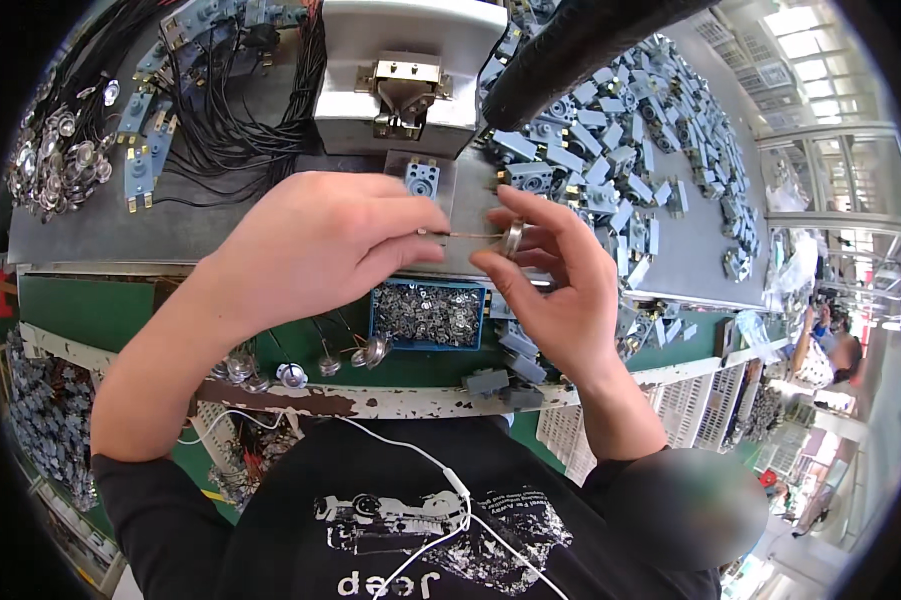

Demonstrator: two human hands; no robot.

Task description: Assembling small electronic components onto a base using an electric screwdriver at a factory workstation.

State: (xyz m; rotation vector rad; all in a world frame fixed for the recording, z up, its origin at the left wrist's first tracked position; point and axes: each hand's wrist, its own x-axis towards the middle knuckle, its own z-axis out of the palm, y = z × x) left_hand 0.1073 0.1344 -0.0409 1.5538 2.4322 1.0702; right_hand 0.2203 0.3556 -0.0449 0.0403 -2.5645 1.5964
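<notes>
Between the fingertips of my right hand (568, 290) is a small round metal cap (514, 239), held on edge. A thin copper-coloured stem (467, 235) runs from the cap toward my left hand (330, 235), whose thumb and fingers pinch its other end. Just beyond my fingers, a grey switch housing (422, 180) with brass terminals sits in front of the machine. Below my hands stands a blue tray (373, 325) full of small metal pieces (428, 312).
A white machine (358, 90) with a metal fixture (407, 90) stands ahead. Grey housings (610, 150) pile up to the right; black wires (235, 135) and round metal caps (60, 160) lie left. A dark tube (570, 55) slants overhead. Wired caps (292, 375) lie along the near edge.
</notes>
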